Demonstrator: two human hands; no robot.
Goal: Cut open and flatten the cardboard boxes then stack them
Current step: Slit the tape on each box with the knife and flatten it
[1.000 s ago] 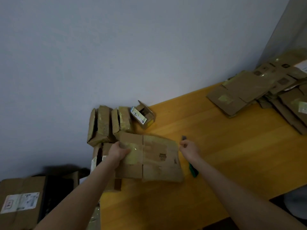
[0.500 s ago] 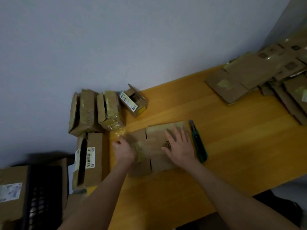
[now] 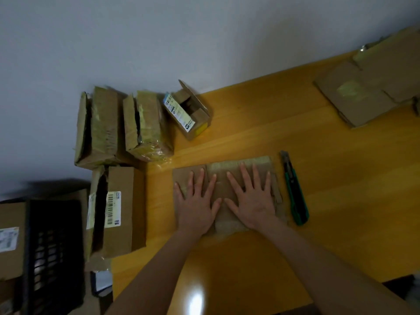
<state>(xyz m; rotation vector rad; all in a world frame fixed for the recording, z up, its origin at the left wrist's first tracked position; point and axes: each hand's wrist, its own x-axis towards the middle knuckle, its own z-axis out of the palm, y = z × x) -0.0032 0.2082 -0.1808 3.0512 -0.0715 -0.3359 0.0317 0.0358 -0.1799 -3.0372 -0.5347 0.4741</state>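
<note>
Flattened stack (image 3: 363,94) partly beyond right edge.

Count: 2 hands, left hand (image 3: 197,205) & right hand (image 3: 252,201), both lay flat on 1 flattened box (image 3: 261,162). 1 green utility knife (image 3: 295,194) lay just beside it. 4 unflattened boxes stood by the left end of the surface (image 3: 250,123): taller taped box (image 3: 102,128), shorter taped box (image 3: 147,123), small open box (image 3: 188,110), barcode box (image 3: 122,212). 1 pile of flattened cardboard (image 3: 363,87) sat far right; no. of sheets couldn't be told. Far left were 1 black crate (image 3: 52,246) & 1 labelled box (image 3: 11,239).
</note>
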